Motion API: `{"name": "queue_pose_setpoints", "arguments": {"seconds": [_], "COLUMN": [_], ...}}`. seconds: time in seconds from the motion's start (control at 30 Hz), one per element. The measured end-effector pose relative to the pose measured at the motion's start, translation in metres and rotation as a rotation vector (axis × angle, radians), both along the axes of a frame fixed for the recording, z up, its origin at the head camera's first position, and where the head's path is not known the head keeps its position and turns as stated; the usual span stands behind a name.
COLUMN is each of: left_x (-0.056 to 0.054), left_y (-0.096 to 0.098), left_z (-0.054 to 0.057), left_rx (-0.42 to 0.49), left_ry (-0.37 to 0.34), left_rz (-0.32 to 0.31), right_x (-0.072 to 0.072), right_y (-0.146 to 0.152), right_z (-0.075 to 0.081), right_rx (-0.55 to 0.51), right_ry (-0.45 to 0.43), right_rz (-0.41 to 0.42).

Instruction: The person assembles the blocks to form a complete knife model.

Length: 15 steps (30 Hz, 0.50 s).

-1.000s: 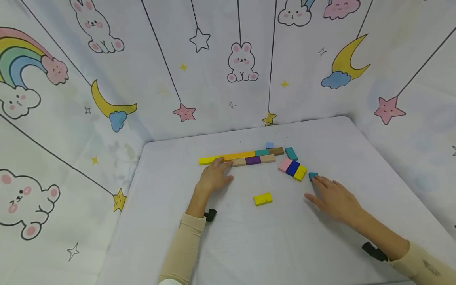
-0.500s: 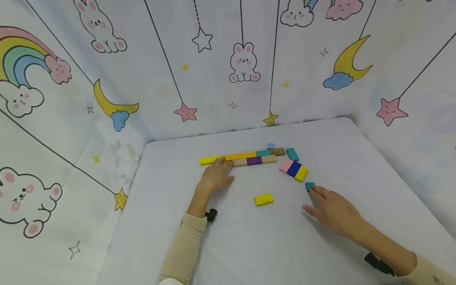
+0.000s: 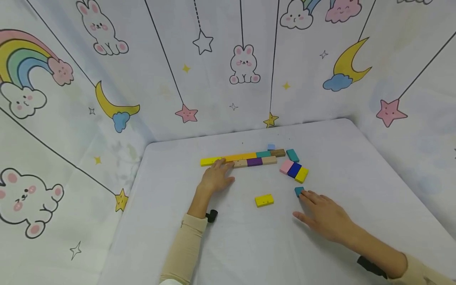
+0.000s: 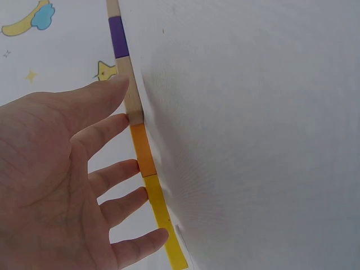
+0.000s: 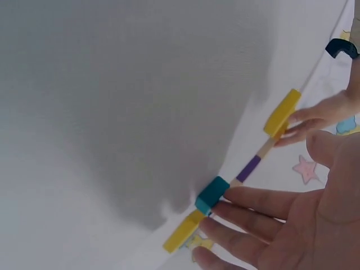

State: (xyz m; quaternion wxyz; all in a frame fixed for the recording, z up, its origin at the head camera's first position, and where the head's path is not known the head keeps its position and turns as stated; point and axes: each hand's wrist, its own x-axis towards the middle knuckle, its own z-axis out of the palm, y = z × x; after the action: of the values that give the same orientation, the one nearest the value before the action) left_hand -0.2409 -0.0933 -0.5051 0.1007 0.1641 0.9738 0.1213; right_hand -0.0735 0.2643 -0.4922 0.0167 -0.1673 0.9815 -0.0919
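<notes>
My left hand (image 3: 214, 178) lies with spread fingers along the two rows of blocks at the back of the table. In the left wrist view its fingertips touch an orange block (image 4: 144, 149) and a yellow block (image 4: 160, 205), while the thumb is at a wooden block (image 4: 134, 104). On the right, my right hand (image 3: 325, 217) has its fingers extended, fingertips on a small teal block (image 3: 299, 191). The right wrist view shows this teal block (image 5: 212, 194) at the index and middle fingertips, the thumb held apart. A single yellow block (image 3: 264, 200) lies between the hands.
Pink (image 3: 286, 166), blue (image 3: 294, 170) and yellow (image 3: 301, 175) blocks sit joined side by side beyond the right hand. Another teal block (image 3: 293, 155) and a light blue block (image 3: 271, 147) lie near the rows' right end. A printed cloth wall (image 3: 213, 91) borders the table.
My right hand has slid the small teal block toward me and to the left, away from the right side of the pink, blue and yellow group. The left hand stays in place.
</notes>
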Motion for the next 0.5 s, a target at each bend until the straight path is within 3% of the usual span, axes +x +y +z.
{"name": "queue_pose_setpoints", "arguments": {"seconds": [0.5], "left_x": [0.002], "left_y": [-0.003], "left_z": [0.003], "left_rx": [-0.003], "left_ry": [0.001], "left_rz": [-0.01], "right_x": [-0.018], "right_y": [-0.026], "right_z": [-0.001], "right_rx": [0.01], "right_ry": [0.045], "right_rz": [0.083]}}
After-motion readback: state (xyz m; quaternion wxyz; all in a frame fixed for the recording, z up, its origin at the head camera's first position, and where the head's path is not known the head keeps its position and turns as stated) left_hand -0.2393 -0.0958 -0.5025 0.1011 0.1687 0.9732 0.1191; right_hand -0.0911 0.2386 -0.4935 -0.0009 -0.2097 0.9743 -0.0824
